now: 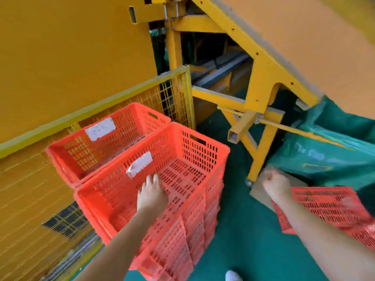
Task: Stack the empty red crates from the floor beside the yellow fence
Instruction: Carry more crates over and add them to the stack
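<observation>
A tall stack of nested red crates (pixel 182 199) stands on the green floor beside the yellow mesh fence (pixel 50 179). Its top crate is empty and carries a white label. Behind it, against the fence, a second red crate (pixel 97 145) with a white label also stands empty. My left hand (pixel 152 193) reaches inside the top crate, fingers apart, holding nothing. My right hand (pixel 277 185) hovers above the floor with curled fingers, blurred, with nothing visible in it. Another red crate (pixel 328 207) lies low on the floor at the right, partly behind my right forearm.
A yellow steel machine frame (pixel 261 88) with a protruding square tube (pixel 235 134) stands just beyond the stack. Green tarp or bags (pixel 328 151) lie at the right. A piece of cardboard (pixel 261 193) is on the floor. My white shoe (pixel 233 276) shows at the bottom edge.
</observation>
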